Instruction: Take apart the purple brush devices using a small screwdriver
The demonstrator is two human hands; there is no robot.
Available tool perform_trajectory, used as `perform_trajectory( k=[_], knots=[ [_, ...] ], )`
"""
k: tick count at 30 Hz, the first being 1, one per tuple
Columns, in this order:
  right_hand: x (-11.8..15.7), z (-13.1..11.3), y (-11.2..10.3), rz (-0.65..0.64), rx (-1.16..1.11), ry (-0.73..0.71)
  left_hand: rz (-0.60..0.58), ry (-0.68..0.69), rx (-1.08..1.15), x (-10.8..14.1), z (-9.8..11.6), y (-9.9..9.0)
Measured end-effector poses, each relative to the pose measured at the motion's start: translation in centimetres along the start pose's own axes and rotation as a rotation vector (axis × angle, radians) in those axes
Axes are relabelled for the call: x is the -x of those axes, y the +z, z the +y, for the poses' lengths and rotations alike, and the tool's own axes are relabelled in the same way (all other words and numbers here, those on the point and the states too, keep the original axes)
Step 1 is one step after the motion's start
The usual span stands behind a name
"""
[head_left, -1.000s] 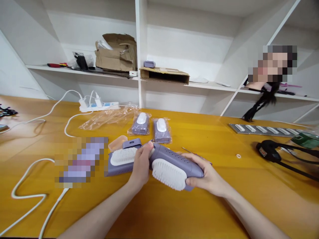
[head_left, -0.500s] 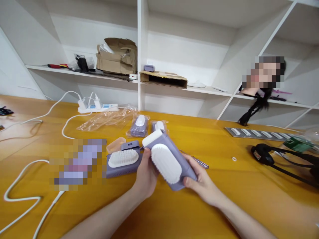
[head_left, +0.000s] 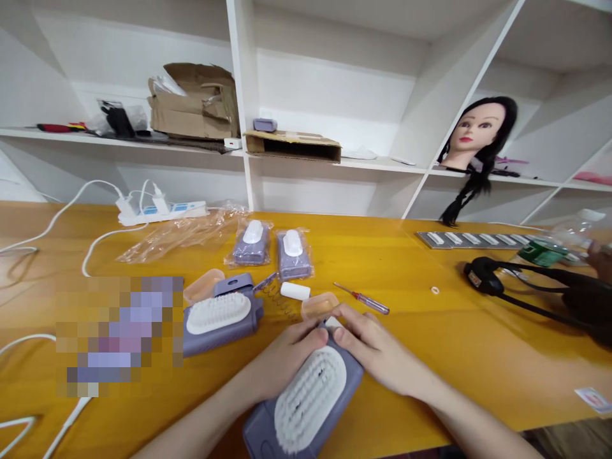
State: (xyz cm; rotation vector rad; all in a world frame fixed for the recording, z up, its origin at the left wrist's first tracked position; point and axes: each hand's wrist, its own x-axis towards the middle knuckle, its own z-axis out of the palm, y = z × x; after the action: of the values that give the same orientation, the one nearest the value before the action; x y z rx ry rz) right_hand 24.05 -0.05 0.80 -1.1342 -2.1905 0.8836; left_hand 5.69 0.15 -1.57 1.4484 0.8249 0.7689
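Left hand (head_left: pixel 280 360) and right hand (head_left: pixel 385 350) clamp my purple brush unit (head_left: pixel 261 428) at its far end, long axis slanting near-left, left nearer, fingers (head_left: pixel 348 341) underneath seemingly hidden.

Left hand (head_left: pixel 285 358) beside right hand (head_left: pixel 380 347) (seemingly curled).

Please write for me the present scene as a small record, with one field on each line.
left hand: on the upper end of a purple brush, thumb on top
right hand: same end, opposite side
held brush: tilted, bristles up
left of hands: second brush, bristles up
beyond hands: white cylinder, screwdriver
farther back: two bagged purple devices
on shelf: mannequin head, cardboard box
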Motion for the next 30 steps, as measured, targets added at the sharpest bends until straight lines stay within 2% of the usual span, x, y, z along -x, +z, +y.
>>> perform_trajectory(
  k=[3,6,11,15,19,23,26,30],
  knots=[
    [-0.1,0.4,0.3,-0.055,-0.055,0.087,-0.082,0.017,0.019,-0.2,-0.4,-0.2],
    [-0.7,1.6,1.0,-0.079,-0.248,0.128,-0.136,0.007,0.079,-0.6,-1.2,-0.3],
    [-1.6,3.7,2.6,-0.072,-0.595,0.254,-0.103,-0.098,0.150,-1.4,-2.8,-0.4],
    [-1.5,4.4,2.9,-0.095,-0.713,0.317,-0.054,-0.131,0.194,-1.5,-3.4,-0.3],
    [-1.3,4.3,2.6,-0.091,-0.641,0.314,-0.020,-0.122,0.158,-1.0,-3.3,-0.1],
    [-1.2,3.3,1.9,-0.087,-0.401,0.221,0.006,-0.130,0.079,-0.6,-2.5,-0.1],
    [-1.2,2.4,1.3,-0.099,-0.234,0.150,-0.006,-0.109,0.106,-0.7,-2.0,-0.4],
    [-0.9,1.9,1.0,-0.113,-0.166,0.146,-0.060,-0.073,0.085,-0.5,-1.8,-0.5]
  ],
)
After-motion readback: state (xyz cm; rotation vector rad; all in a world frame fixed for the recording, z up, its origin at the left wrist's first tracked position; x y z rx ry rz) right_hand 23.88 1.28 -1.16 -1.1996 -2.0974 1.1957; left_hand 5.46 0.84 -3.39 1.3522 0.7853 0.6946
